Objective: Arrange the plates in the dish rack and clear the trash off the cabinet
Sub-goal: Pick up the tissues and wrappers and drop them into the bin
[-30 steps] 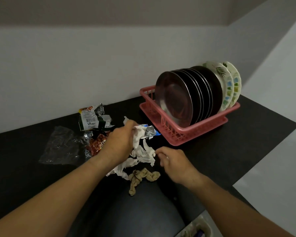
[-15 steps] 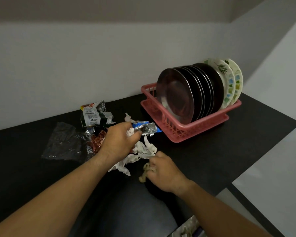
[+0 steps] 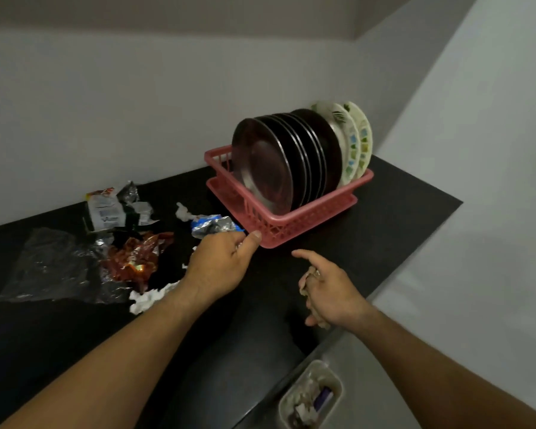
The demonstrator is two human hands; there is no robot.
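Just two patterned plates [image 3: 351,150], one rack [image 3: 291,225]

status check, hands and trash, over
Left hand curled by blue-silver wrapper, hold unclear. Right hand grips brown scrap. Plates upright in rack. Red wrapper, clear bag on counter; nothing blocking.

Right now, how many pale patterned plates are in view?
2, at the pink plastic rack's far end: a leaf-printed plate behind the dark plates, the rearmost plate behind it. More may be hidden.
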